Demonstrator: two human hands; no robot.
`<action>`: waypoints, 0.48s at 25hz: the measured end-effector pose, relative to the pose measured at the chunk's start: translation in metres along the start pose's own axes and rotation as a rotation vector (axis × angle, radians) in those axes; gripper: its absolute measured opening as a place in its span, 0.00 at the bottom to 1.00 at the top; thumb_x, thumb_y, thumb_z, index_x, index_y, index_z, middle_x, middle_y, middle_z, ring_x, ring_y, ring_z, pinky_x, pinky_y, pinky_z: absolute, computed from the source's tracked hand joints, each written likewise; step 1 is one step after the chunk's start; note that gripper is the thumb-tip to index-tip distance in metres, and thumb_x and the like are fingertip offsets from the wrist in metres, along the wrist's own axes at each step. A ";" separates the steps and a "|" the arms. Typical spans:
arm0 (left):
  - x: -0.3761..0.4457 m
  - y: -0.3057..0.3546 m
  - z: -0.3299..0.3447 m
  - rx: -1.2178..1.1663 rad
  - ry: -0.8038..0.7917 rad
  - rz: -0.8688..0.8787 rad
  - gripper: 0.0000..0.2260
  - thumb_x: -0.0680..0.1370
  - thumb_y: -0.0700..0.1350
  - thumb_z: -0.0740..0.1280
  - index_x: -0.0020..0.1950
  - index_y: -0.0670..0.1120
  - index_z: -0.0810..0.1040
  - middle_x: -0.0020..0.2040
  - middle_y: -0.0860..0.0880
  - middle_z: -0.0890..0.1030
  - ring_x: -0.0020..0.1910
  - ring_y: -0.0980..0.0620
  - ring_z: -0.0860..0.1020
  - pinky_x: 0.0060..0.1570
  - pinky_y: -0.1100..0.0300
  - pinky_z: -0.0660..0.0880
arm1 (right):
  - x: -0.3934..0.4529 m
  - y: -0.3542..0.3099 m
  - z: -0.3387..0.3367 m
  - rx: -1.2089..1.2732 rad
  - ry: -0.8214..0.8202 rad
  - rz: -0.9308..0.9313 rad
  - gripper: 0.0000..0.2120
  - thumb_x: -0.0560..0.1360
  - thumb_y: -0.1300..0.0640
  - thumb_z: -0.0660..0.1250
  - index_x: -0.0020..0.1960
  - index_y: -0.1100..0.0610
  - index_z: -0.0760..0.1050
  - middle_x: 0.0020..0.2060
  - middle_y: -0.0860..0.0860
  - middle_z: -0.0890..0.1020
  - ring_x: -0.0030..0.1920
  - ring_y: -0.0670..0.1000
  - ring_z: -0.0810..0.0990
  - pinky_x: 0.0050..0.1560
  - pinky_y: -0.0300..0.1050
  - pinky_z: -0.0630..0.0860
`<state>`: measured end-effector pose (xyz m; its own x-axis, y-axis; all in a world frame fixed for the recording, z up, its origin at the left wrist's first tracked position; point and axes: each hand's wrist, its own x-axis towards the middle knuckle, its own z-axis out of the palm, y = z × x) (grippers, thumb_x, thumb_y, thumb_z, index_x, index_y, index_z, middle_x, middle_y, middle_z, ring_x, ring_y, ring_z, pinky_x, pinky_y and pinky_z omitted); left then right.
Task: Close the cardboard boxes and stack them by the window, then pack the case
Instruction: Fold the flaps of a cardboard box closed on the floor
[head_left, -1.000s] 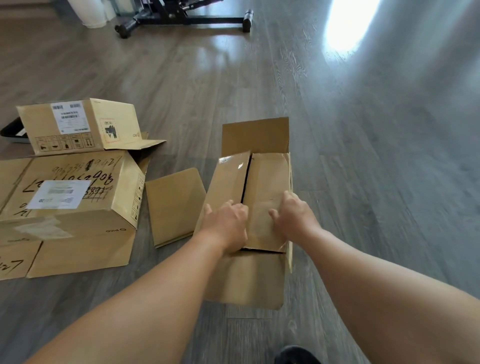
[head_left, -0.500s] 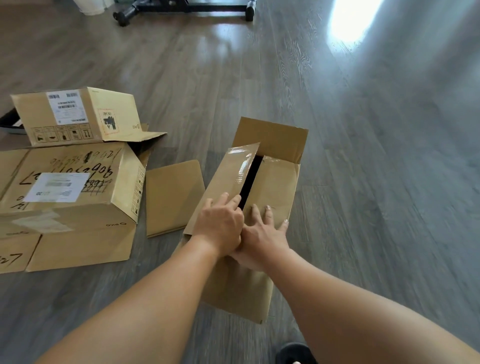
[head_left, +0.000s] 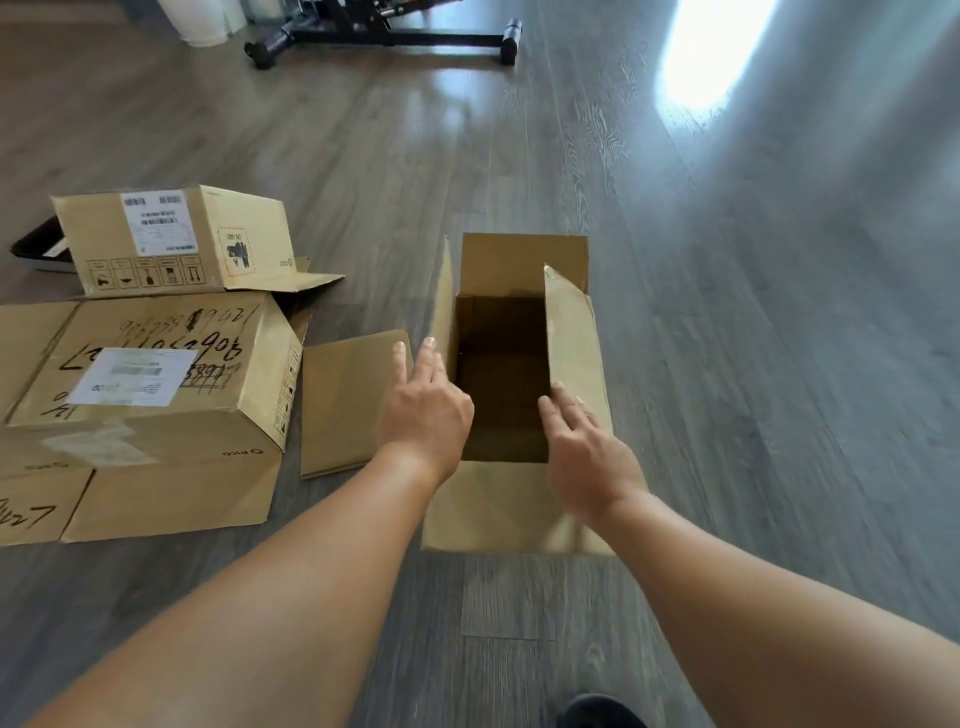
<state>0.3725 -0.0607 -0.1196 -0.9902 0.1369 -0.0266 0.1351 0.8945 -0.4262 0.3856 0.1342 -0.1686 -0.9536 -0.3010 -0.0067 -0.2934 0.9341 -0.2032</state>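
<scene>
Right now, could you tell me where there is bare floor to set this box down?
The widest bare floor lies right of the open box. More floor runs from its far flap to the black stand. The left is crowded: the scribbled box, the labelled box and a loose flap sit close beside the left hand.

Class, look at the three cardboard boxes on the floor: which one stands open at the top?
The narrow box between the left hand and right hand: its flaps stand up, showing a dark inside. The handwritten box and the barcode-label box show no open top.
</scene>
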 end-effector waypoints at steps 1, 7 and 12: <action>-0.001 0.001 0.003 0.028 -0.046 0.003 0.14 0.78 0.40 0.63 0.63 0.42 0.77 0.77 0.33 0.62 0.79 0.34 0.54 0.74 0.31 0.45 | 0.000 0.005 -0.004 -0.006 0.035 0.016 0.32 0.79 0.71 0.53 0.81 0.58 0.52 0.81 0.54 0.51 0.80 0.56 0.56 0.70 0.54 0.70; -0.010 0.015 0.024 -0.122 -0.277 -0.054 0.25 0.80 0.40 0.61 0.77 0.37 0.63 0.79 0.33 0.57 0.78 0.34 0.54 0.76 0.39 0.54 | -0.003 0.027 -0.014 -0.264 0.159 0.277 0.27 0.80 0.67 0.50 0.79 0.62 0.57 0.80 0.64 0.47 0.80 0.63 0.48 0.72 0.62 0.63; -0.010 0.018 0.030 -0.396 -0.455 -0.055 0.25 0.84 0.52 0.54 0.81 0.54 0.53 0.81 0.37 0.46 0.79 0.31 0.45 0.75 0.39 0.56 | -0.001 0.045 -0.019 -0.372 0.065 0.576 0.31 0.75 0.69 0.55 0.79 0.64 0.58 0.78 0.65 0.36 0.77 0.68 0.35 0.75 0.68 0.45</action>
<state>0.3834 -0.0587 -0.1542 -0.8997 -0.0313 -0.4353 -0.0002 0.9975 -0.0713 0.3724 0.1802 -0.1589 -0.9630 0.2649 0.0488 0.2694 0.9488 0.1650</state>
